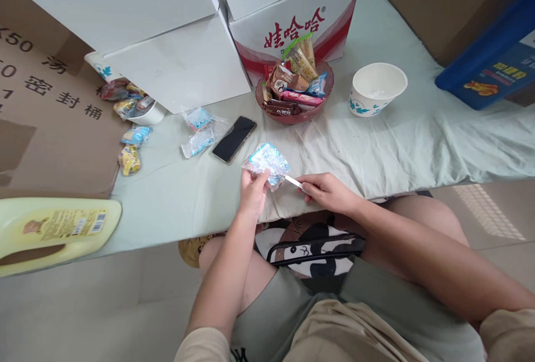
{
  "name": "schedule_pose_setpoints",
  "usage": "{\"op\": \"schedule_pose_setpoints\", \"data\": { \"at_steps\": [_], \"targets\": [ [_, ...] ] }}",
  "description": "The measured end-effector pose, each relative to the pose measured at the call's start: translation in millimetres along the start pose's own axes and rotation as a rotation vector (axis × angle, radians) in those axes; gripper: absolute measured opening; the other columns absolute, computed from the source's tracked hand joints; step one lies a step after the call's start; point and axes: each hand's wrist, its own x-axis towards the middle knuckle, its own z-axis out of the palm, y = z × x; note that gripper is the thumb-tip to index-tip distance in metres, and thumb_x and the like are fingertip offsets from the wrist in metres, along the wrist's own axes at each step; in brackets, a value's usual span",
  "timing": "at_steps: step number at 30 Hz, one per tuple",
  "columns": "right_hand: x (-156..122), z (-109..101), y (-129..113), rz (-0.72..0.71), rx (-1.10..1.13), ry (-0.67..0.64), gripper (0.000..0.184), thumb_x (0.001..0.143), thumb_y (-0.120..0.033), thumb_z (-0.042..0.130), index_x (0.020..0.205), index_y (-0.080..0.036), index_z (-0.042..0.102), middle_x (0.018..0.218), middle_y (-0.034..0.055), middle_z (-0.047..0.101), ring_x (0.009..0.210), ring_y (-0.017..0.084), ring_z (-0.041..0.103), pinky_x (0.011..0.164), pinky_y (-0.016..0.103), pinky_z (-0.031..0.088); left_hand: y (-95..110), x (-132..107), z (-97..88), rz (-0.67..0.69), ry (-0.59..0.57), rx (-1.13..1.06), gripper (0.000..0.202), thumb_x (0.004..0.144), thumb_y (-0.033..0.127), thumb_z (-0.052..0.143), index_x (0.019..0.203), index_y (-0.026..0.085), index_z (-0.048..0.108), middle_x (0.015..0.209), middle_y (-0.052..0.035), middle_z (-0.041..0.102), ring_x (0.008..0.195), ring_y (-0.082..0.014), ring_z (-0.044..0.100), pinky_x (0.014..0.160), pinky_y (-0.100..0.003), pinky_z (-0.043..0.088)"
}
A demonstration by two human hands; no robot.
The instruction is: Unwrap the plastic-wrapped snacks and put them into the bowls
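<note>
My left hand is closed on a clear and blue plastic snack wrapper, held just above the front edge of the cloth-covered table. My right hand grips a slim white tool, its tip against the wrapper's right side; whether it is a knife cannot be made out. Behind the wrapper lies a black phone. Left of the phone are crumpled clear and blue wrappers. A reddish glass bowl full of packaged snacks stands farther back.
A white paper bowl stands right of the snack bowl. Cartons line the back, with a brown box at left. Wrapped snacks lie beside it. A yellow jug lies front left; a blue container stands right.
</note>
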Motion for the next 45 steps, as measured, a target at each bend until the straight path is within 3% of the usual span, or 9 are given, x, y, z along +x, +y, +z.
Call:
{"op": "schedule_pose_setpoints", "data": {
  "at_steps": [4,9,12,22,33,37,42,45],
  "targets": [
    [-0.6,-2.0,0.5,-0.086,-0.072,0.172,0.035,0.088,-0.027,0.044,0.100,-0.017,0.074,0.079,0.0035,0.071,0.068,0.015,0.059,0.065,0.027,0.043,0.9,-0.1,-1.3,-0.010,-0.012,-0.001,0.047,0.059,0.029,0.086,0.098,0.023,0.060,0.093,0.0005,0.068,0.080,-0.0134,0.064,0.069,-0.024,0.051],
    [0.6,-10.0,4.4,-0.089,-0.182,0.287,0.034,0.087,-0.029,0.046,0.102,-0.017,0.074,0.083,0.0042,0.073,0.065,0.015,0.058,0.063,0.027,0.040,-1.1,-1.1,-3.3,0.002,-0.043,0.061,0.049,0.061,0.033,0.085,0.103,0.024,0.060,0.097,-0.0012,0.069,0.087,-0.0162,0.067,0.075,-0.027,0.051],
    [1.0,-15.5,5.7,-0.096,-0.274,0.301,0.034,0.085,-0.029,0.046,0.101,-0.017,0.073,0.082,0.0051,0.073,0.064,0.016,0.058,0.062,0.027,0.039,-1.4,-1.5,-4.6,0.001,-0.045,0.074,0.048,0.062,0.033,0.084,0.103,0.024,0.059,0.103,-0.0029,0.069,0.093,-0.0186,0.067,0.079,-0.030,0.051],
    [0.2,-17.6,9.0,-0.171,-0.320,0.265,0.035,0.084,-0.031,0.044,0.099,-0.016,0.072,0.080,0.0064,0.071,0.063,0.016,0.057,0.064,0.028,0.041,0.6,-2.7,-6.6,-0.019,-0.032,0.068,0.044,0.061,0.030,0.084,0.097,0.022,0.062,0.096,-0.0016,0.069,0.086,-0.0170,0.066,0.073,-0.027,0.050],
    [3.1,-17.8,10.0,-0.002,-0.432,0.264,0.035,0.083,-0.030,0.044,0.100,-0.017,0.072,0.083,0.0067,0.071,0.068,0.018,0.057,0.065,0.030,0.037,-2.3,-3.7,-6.7,-0.038,-0.076,0.105,0.049,0.061,0.031,0.085,0.103,0.021,0.061,0.101,-0.0031,0.070,0.091,-0.0187,0.067,0.077,-0.028,0.052],
    [1.7,-22.3,8.5,-0.006,-0.407,0.253,0.033,0.082,-0.029,0.043,0.096,-0.017,0.070,0.082,0.0061,0.071,0.069,0.018,0.058,0.066,0.030,0.038,-3.3,-3.4,-6.5,-0.045,-0.078,0.137,0.048,0.063,0.032,0.083,0.104,0.021,0.061,0.100,-0.0027,0.070,0.092,-0.0192,0.067,0.079,-0.028,0.052],
    [3.3,-28.1,8.3,0.194,-0.485,0.399,0.029,0.083,-0.027,0.044,0.097,-0.019,0.067,0.078,0.0072,0.069,0.068,0.021,0.056,0.060,0.030,0.033,-2.8,-2.6,-5.1,-0.050,-0.028,0.108,0.049,0.060,0.030,0.083,0.103,0.022,0.062,0.101,-0.0031,0.070,0.094,-0.0204,0.067,0.081,-0.030,0.053],
    [5.7,-30.0,14.5,0.258,-0.592,0.517,0.029,0.087,-0.024,0.042,0.104,-0.018,0.065,0.089,0.0112,0.071,0.073,0.024,0.058,0.060,0.031,0.033,-1.6,-2.4,-3.9,-0.047,0.003,0.103,0.048,0.060,0.030,0.083,0.102,0.022,0.061,0.102,-0.0037,0.071,0.096,-0.0213,0.068,0.083,-0.031,0.054]
  ]
}}
